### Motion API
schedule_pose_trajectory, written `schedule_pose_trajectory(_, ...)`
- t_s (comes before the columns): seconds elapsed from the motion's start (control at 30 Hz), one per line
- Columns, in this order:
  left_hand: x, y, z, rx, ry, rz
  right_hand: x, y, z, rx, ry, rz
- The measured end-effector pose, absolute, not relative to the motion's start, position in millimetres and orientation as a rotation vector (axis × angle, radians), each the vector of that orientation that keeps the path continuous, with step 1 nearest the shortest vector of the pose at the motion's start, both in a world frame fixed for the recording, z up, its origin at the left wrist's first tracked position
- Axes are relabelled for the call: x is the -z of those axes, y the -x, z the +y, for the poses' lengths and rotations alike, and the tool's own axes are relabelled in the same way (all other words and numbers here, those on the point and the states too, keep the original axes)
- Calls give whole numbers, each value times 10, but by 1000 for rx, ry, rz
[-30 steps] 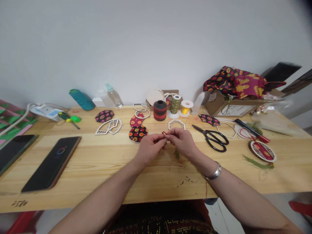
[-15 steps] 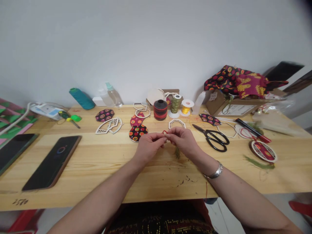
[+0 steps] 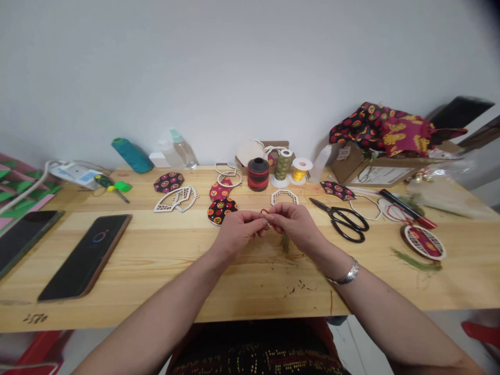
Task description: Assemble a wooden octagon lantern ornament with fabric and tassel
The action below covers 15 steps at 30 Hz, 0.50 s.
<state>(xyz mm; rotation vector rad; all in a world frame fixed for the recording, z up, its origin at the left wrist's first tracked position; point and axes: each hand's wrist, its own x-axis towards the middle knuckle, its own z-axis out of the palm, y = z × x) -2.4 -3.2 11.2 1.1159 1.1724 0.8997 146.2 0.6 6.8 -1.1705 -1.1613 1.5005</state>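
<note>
Fingertip to fingertip, my left hand [image 3: 242, 229] and my right hand [image 3: 294, 225] pinch a small loop of red cord [image 3: 264, 211] above the middle of the table. The rest of the cord is hidden by my fingers. A green thread tassel [image 3: 285, 244] shows just below my right hand. Behind my left hand lies a round black patterned fabric piece [image 3: 222, 210]. Past my right hand is a white lattice frame [image 3: 285, 197]. Black-handled scissors [image 3: 346, 223] rest to the right of my right hand.
Spools of red-black [image 3: 258, 175], green [image 3: 283, 165] and yellow thread [image 3: 300, 171] stand at the back. A finished-looking oval ornament [image 3: 424, 241] lies right, near a cardboard box [image 3: 375, 169] topped with fabric. Two phones, one dark and brown-edged [image 3: 86, 258], lie left.
Both hands stay in nearly the same place, still pinching the red cord, with only slight finger movement. The whole view has shifted a little.
</note>
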Motion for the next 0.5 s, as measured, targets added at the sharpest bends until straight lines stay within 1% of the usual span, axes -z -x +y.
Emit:
schedule_pose_trajectory(0.33,-100,27,-15,-986,-1049,1152,-122,-1520,15,-1506,1201,-1239)
schedule_pose_trajectory(0.5,-103,47,-2,-989,-1047,1158,-159,-1574,36,-1475,1265,-1406)
